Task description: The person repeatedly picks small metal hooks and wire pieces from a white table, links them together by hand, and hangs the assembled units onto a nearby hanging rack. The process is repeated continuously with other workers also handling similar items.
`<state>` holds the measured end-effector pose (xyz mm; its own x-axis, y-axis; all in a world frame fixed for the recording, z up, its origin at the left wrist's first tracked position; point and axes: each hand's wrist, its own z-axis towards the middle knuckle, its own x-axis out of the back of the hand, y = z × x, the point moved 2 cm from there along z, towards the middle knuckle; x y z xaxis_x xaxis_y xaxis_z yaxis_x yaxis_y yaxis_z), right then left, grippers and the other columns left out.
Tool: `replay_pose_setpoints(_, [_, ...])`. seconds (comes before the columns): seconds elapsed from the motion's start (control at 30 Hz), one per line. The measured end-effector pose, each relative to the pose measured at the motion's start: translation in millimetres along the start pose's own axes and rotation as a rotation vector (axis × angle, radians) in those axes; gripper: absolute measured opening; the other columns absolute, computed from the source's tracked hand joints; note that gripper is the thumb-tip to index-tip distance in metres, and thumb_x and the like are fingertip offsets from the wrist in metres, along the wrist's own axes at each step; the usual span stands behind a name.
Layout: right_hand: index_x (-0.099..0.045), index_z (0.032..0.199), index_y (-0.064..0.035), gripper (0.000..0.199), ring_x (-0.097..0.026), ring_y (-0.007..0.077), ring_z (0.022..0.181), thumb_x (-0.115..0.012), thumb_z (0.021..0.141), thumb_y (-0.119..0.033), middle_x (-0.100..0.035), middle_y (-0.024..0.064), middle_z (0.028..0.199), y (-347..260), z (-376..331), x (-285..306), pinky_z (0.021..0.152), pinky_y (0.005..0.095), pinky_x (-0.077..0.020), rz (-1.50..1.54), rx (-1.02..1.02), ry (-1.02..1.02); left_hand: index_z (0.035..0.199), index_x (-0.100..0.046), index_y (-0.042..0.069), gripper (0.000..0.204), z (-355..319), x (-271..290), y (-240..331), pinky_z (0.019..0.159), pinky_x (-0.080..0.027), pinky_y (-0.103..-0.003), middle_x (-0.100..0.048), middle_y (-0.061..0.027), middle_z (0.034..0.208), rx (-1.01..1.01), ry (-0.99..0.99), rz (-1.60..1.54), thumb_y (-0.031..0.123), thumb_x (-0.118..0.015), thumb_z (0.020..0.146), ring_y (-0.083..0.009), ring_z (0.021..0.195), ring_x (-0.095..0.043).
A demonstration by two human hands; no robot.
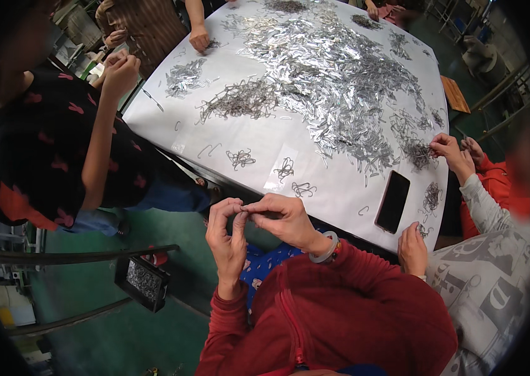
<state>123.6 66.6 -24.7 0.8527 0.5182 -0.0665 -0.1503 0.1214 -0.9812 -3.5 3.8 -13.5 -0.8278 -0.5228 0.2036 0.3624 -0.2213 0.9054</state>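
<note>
My left hand (226, 237) and my right hand (285, 219) meet in front of my chest, just off the near table edge. Fingers and thumbs of both are pinched together at the tips. What sits between them is too small and too covered to make out. On the white-covered table (334, 200) beyond lie small clusters of bent wire hooks (240, 159), with more hooks (303, 188) nearest my hands. A large heap of shiny flat metal pieces (340, 81) spreads over the middle, and a tangled pile of wire hooks (240, 100) lies to its left.
A black phone (393, 202) lies near the right table edge. Co-workers' hands (446, 150) are at the right side, others (198, 39) at the far left. A person in a dark patterned top (58, 135) stands at left. Below, a black bin (142, 282) holds small metal pieces beside metal rails.
</note>
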Motion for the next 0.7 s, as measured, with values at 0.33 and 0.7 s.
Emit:
replay_pose_setpoints(0.33, [-0.071, 0.092, 0.0006, 0.016, -0.068, 0.0325, 0.076, -0.060, 0.081, -0.004, -0.068, 0.0211, 0.082, 35.8, 51.6, 180.9, 0.072, 0.0377, -0.0525, -0.949, -0.156, 0.238, 0.099, -0.056, -0.001, 0.005, -20.1, 4.3, 2.2, 0.084, -0.050, -0.029, -0.066, -0.0125, 0.098, 0.142, 0.014, -0.238, 0.003, -0.056, 0.096, -0.0164, 0.091, -0.062])
replay_pose_setpoints(0.7, [-0.071, 0.096, -0.0007, 0.032, -0.065, 0.0305, 0.071, -0.058, 0.067, 0.004, -0.067, 0.0182, 0.084, 118.7, 51.5, 209.2, 0.069, 0.0355, -0.0514, -1.051, -0.033, 0.167, 0.095, -0.064, -0.001, 0.008, -26.5, 9.6, -5.7, 0.078, -0.053, -0.027, -0.068, -0.0095, 0.092, 0.145, 0.079, -0.175, -0.006, -0.058, 0.091, -0.0153, 0.085, -0.065])
